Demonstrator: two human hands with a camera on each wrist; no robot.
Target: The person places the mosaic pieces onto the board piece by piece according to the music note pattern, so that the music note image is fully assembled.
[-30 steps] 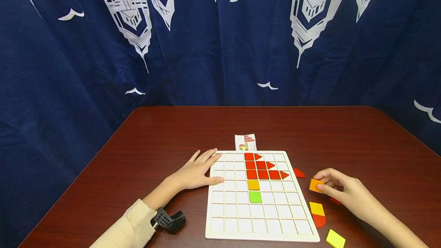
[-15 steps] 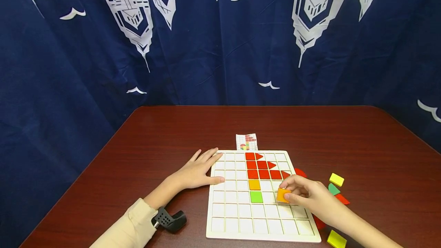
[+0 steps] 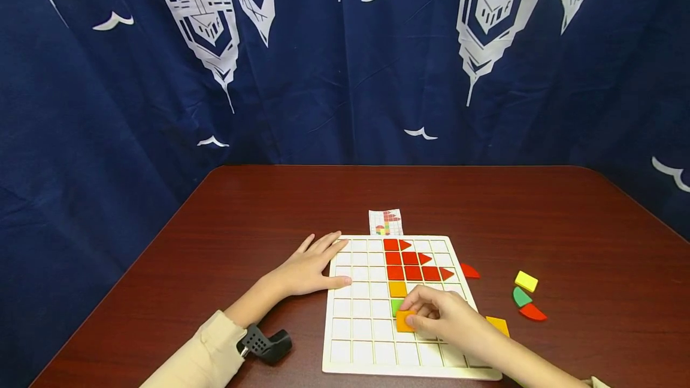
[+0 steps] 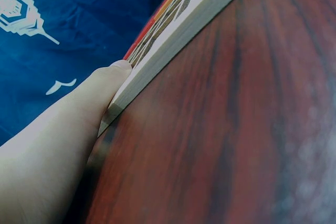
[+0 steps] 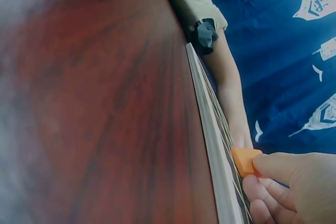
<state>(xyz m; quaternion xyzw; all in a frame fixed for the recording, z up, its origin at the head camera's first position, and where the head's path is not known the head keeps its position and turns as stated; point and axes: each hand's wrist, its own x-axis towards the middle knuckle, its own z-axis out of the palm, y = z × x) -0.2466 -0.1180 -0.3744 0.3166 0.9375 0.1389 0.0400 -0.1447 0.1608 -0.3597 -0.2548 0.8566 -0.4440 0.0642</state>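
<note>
A white grid board [image 3: 356,349] lies on the table, with red squares and triangles in its upper rows. Below them sit an orange square [image 3: 397,289] and a green square [image 3: 396,306], the green one partly hidden by fingers. My right hand [image 3: 444,315] pinches an orange square tile [image 3: 405,321] between thumb and fingers, close over the cell just below the green square. The same tile [image 5: 244,161] shows at the fingertips in the right wrist view. My left hand [image 3: 309,268] rests with straight, spread fingers on the board's left edge; its thumb [image 4: 113,77] shows in the left wrist view.
A small printed pattern card [image 3: 385,222] lies behind the board. Right of the board are a red quarter-round piece [image 3: 470,270], a yellow tile [image 3: 526,281], a green piece [image 3: 521,297], a red piece [image 3: 533,312] and an orange-yellow tile [image 3: 498,325] partly behind my right forearm.
My right hand has carried the orange square tile leftward from the table beside the board to over the grid, below the green square. My left hand has stayed on the board's edge.
</note>
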